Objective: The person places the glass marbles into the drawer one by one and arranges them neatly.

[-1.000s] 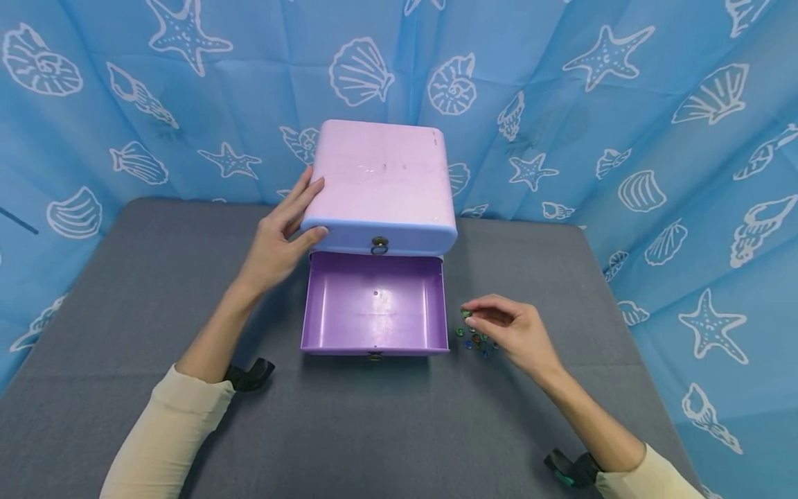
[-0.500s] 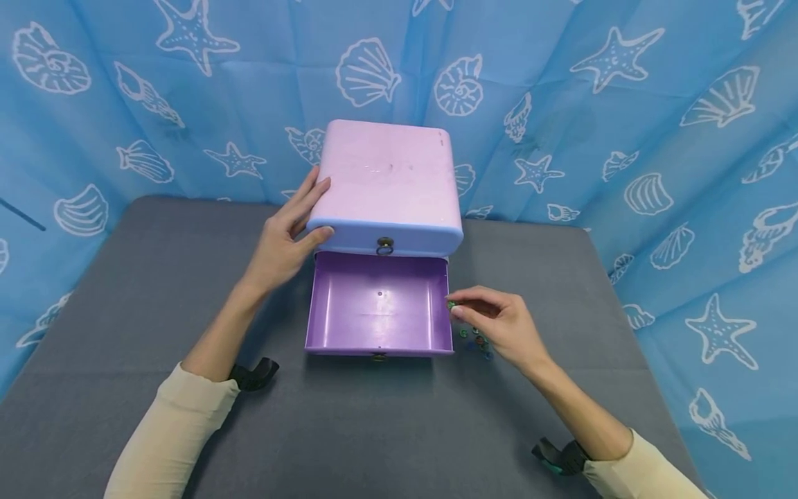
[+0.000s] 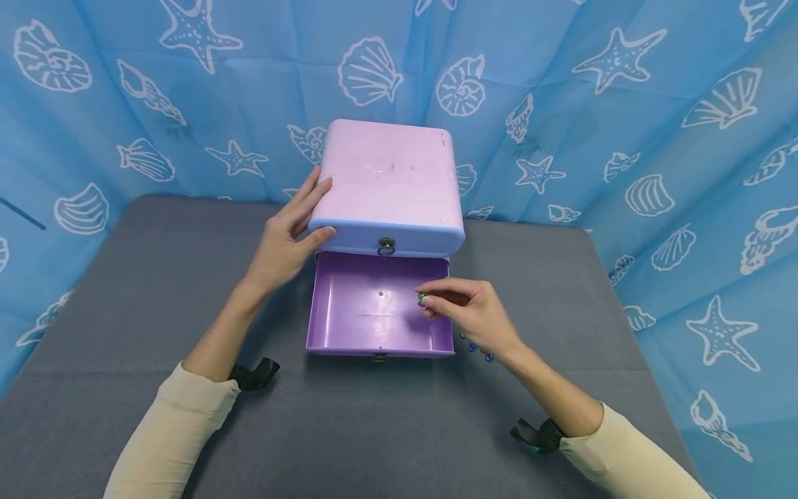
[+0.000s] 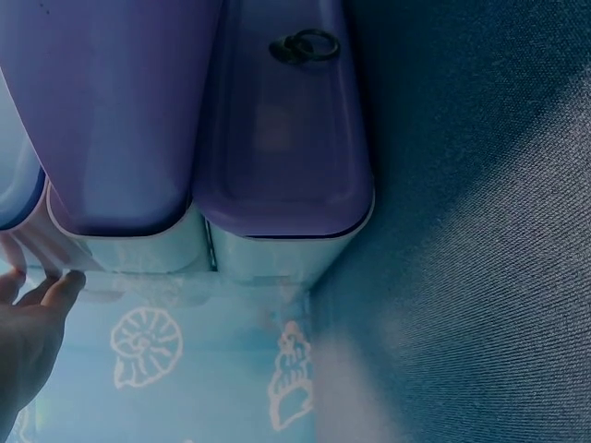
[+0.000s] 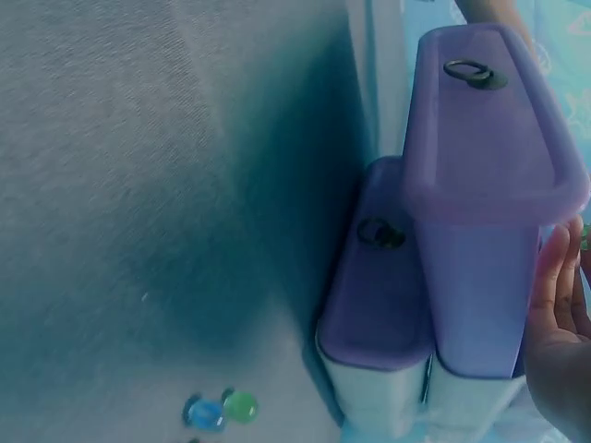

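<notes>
A small drawer cabinet [image 3: 386, 173] with a pink top and a blue top drawer stands at the back of the table. Its purple middle drawer [image 3: 355, 308] is pulled out, and the inside that shows holds nothing. My left hand [image 3: 280, 246] rests against the cabinet's left side, fingers extended along it and thumb at the front corner. Over the right part of the pulled-out drawer, my right hand [image 3: 470, 308] pinches a small green marble [image 3: 422, 299] between thumb and fingertips. Several more marbles [image 3: 489, 357] lie on the table just right of the drawer, partly hidden by that hand.
Below the pulled-out drawer, a lower purple drawer [image 5: 379, 295] with a ring handle is closed. A grey cloth [image 3: 374, 430] covers the table. Behind it hangs a blue curtain [image 3: 249, 83] with white shell patterns.
My right hand has lifted the green marble from beside the drawer and carried it left, over the drawer's right wall. The left hand stays on the cabinet.
</notes>
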`<state>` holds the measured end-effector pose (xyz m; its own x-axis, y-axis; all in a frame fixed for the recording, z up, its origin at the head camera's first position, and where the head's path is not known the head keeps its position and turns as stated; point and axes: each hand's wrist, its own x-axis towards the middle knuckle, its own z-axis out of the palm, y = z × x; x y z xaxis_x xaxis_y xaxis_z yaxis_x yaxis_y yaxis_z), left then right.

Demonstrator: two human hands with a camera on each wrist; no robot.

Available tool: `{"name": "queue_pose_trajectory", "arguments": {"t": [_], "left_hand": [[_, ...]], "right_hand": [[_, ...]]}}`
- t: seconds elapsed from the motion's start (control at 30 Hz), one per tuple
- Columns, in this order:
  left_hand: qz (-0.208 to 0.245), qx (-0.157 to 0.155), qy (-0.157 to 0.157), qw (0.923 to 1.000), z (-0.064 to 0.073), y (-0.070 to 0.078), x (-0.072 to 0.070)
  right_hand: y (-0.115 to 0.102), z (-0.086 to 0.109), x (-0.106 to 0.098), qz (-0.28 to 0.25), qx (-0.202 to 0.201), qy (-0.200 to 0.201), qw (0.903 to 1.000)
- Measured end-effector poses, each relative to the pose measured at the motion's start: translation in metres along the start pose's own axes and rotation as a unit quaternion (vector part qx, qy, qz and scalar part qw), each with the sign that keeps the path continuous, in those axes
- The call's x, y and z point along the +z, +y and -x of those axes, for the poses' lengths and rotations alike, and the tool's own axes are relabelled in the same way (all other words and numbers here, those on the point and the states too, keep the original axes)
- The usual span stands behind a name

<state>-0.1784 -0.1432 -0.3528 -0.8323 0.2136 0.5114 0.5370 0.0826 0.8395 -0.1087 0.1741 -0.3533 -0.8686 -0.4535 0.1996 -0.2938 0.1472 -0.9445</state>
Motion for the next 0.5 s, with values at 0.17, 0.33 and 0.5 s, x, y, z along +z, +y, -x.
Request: {"name": "queue_pose_trajectory", "arguments": {"t": [0.17, 0.33, 0.5], "left_hand": [[0.0, -0.001, 0.001, 1.0, 0.0, 0.0, 0.001], [-0.004, 0.0, 0.002, 1.0, 0.0, 0.001, 0.0], [-0.008, -0.003, 0.001, 1.0, 0.0, 0.001, 0.0]], "right_hand": [[-0.001, -0.009, 0.01, -0.01, 0.009, -0.004, 0.9999], [-0.004, -0.018, 0.018, -0.008, 0.015, -0.009, 0.9998], [-0.006, -0.027, 0.026, -0.014, 0.019, -0.015, 0.9996]]}}
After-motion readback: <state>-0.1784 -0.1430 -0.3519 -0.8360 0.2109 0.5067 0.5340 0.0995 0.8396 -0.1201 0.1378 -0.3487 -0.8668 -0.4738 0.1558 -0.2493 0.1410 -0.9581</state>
